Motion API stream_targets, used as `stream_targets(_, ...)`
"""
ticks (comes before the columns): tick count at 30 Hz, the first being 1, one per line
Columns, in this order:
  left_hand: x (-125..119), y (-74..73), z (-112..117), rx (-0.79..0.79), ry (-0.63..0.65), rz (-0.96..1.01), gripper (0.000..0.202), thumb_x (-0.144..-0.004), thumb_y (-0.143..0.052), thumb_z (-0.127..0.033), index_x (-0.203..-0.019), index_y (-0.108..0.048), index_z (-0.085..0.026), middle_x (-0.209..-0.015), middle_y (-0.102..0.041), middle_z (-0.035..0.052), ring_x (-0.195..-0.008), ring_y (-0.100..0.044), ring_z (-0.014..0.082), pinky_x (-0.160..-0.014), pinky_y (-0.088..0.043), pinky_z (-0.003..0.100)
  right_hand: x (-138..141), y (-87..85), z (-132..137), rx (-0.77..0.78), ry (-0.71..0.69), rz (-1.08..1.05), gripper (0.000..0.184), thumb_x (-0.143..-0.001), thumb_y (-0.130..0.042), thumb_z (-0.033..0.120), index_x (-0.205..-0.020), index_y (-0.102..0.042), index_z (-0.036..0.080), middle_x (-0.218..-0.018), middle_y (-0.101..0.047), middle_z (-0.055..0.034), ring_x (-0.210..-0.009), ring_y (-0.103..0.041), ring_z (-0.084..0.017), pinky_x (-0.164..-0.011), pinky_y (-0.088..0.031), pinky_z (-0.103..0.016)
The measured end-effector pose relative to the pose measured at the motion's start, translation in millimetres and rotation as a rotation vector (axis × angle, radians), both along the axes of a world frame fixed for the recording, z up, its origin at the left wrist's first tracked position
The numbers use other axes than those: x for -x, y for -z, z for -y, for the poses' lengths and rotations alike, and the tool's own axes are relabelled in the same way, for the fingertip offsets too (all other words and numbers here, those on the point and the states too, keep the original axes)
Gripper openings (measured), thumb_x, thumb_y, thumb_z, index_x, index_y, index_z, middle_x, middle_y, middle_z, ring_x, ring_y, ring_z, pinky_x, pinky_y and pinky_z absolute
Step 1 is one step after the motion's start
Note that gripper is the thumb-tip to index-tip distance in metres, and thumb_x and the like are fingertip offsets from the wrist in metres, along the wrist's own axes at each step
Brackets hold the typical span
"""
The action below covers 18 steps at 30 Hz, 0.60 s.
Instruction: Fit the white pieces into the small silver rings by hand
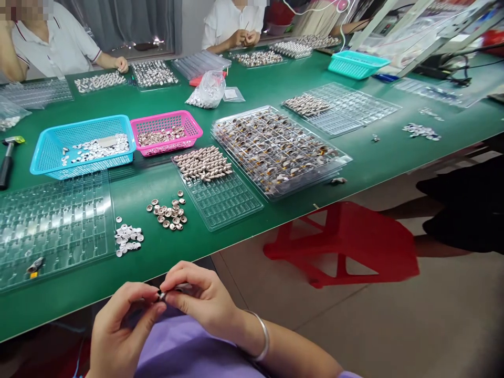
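Note:
Low in the head view, just off the table's front edge, my left hand [123,324] and my right hand [207,300] meet fingertip to fingertip. Between them they pinch a small dark-and-silver part [161,296]; the fingers cover most of it, so its kind is unclear. Beyond the hands lie a loose pile of small white caps [128,239] and a pile of beige cup-shaped pieces [169,212]. A clear moulded tray [224,202] holds rows of beige assembled pieces [202,164] at its far end. A single grey-and-orange piece [35,266] rests on another clear tray [59,220] at the left.
A blue basket [82,126] with white pieces and a pink basket [167,122] with beige ones stand behind the trays. Stacked filled trays [275,152] sit right of them. A hammer [7,163] lies far left. Two people work across the green table; a red stool [354,241] stands right.

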<state>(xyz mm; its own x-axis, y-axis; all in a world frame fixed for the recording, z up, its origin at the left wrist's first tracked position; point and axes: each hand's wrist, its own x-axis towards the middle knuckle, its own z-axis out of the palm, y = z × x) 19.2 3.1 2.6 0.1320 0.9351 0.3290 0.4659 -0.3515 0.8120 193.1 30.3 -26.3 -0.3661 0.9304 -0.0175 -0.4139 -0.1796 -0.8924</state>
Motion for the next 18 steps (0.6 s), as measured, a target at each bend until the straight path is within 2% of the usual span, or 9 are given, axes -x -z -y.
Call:
stream_targets(3,-0.4,1.3,-0.8,-0.162,0.070,-0.068,0.023,-0.085,-0.066,-0.008,-0.104,-0.071,-0.021,-0.085,-0.072,0.0023,-0.073,-0.071,0.0136,-0.064,-0.060,0.020,1.4,-1.8,2.1,0.144,-0.071,-0.080,0.025,-0.078,-0.078,0.035,-0.086,-0.063,0.018,-0.083,-0.061,0.0008,-0.071,-0.058,-0.009,-0.067,-0.047,-0.023)
stream_targets(5,-0.4,1.3,-1.9,-0.252,0.103,-0.090,0.029,-0.086,-0.062,-0.003,-0.106,-0.071,-0.021,-0.084,-0.071,0.0021,-0.072,-0.070,0.0129,-0.062,-0.059,0.020,2.0,-3.3,3.4,0.185,-0.103,-0.062,0.031,-0.077,-0.080,0.038,-0.085,-0.058,0.017,-0.082,-0.060,0.0020,-0.066,-0.054,-0.007,-0.063,-0.044,-0.021)
stream_targets(8,0.4,0.7,-3.7,-0.286,0.115,-0.096,0.031,-0.086,-0.061,-0.001,-0.107,-0.072,-0.022,-0.082,-0.071,0.0018,-0.072,-0.068,0.0129,-0.061,-0.058,0.021,0.7,-5.3,2.5,0.202,-0.129,-0.034,0.035,-0.076,-0.080,0.041,-0.084,-0.056,0.017,-0.079,-0.058,0.0029,-0.063,-0.051,-0.006,-0.062,-0.042,-0.020)
stream_targets(15,6.8,-4.8,-8.0,-0.067,0.069,-0.049,0.022,-0.084,-0.066,-0.009,-0.099,-0.074,-0.023,-0.079,-0.066,0.0004,-0.064,-0.066,0.0114,-0.054,-0.056,0.017,-15.4,-5.7,-15.7,0.227,-0.339,-0.106,0.039,-0.076,-0.080,0.045,-0.095,-0.065,0.014,-0.086,-0.065,-0.0008,-0.077,-0.060,-0.009,-0.074,-0.047,-0.023)
stream_targets(18,8.6,-4.0,-8.3,0.036,0.034,0.001,0.021,-0.084,-0.067,-0.012,-0.097,-0.076,-0.026,-0.079,-0.066,0.0000,-0.065,-0.066,0.0118,-0.056,-0.056,0.017,-18.2,-1.9,-18.9,0.301,-0.386,-0.132,0.035,-0.072,-0.085,0.037,-0.092,-0.069,0.013,-0.080,-0.067,0.0009,-0.069,-0.061,-0.007,-0.069,-0.049,-0.021)
